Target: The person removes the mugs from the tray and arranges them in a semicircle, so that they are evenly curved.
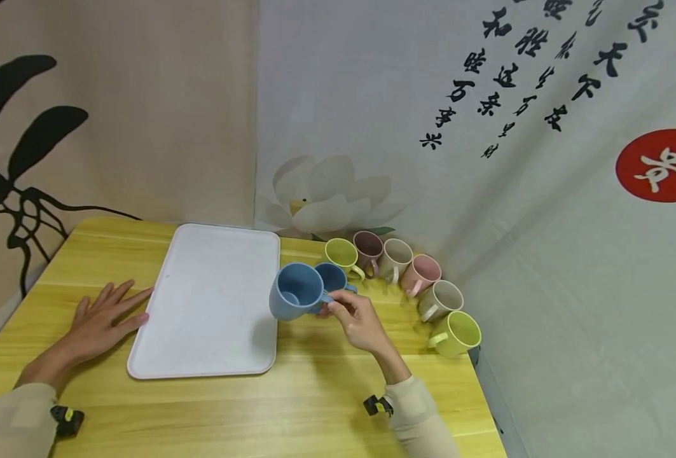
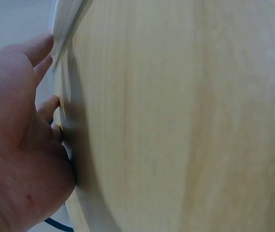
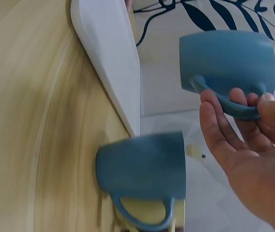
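Note:
My right hand [image 1: 360,321] pinches the handle of a blue mug [image 1: 290,299], holding it in the air over the right edge of a white tray [image 1: 214,299]. In the right wrist view the mug [image 3: 228,58] hangs clear of the table, its handle between thumb and fingers. A second blue mug [image 1: 332,275] stands on the table behind it, partly hidden by the held mug in the head view. My left hand [image 1: 104,321] lies on the table with fingers spread, the thumb and index fingertips at the tray's left rim.
Right of the tray, several mugs stand in a curved row: a yellow-green mug [image 1: 341,253], a dark brown mug [image 1: 368,247], a pink mug [image 1: 420,275], and a yellow-green mug [image 1: 456,334] near the right edge. A printed cloth [image 1: 338,95] hangs behind the wooden table [image 1: 246,413].

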`<action>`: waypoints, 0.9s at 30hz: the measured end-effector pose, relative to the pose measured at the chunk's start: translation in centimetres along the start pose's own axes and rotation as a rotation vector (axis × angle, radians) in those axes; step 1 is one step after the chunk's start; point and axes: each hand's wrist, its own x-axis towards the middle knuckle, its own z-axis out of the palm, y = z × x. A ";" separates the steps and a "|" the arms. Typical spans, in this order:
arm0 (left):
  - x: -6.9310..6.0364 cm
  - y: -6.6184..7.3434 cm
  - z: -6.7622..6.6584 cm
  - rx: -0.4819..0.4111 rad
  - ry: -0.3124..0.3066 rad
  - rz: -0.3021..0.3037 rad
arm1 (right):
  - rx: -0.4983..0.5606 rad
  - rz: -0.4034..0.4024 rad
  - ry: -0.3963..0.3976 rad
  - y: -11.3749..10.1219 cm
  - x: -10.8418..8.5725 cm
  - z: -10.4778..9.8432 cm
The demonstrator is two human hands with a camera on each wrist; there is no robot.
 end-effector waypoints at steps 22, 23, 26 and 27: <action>0.1 -0.5 0.4 -0.021 0.023 0.029 | -0.028 -0.015 -0.037 1.7 -4.1 -5.1; 0.1 -0.5 0.4 -0.020 0.022 0.028 | -0.026 -0.016 -0.035 1.8 -4.3 -5.3; 0.1 -0.5 0.3 -0.018 0.018 0.025 | -0.015 -0.019 -0.030 2.1 -4.7 -5.8; 0.1 -0.5 0.3 -0.015 0.018 0.023 | -0.013 -0.018 -0.028 2.1 -4.8 -5.9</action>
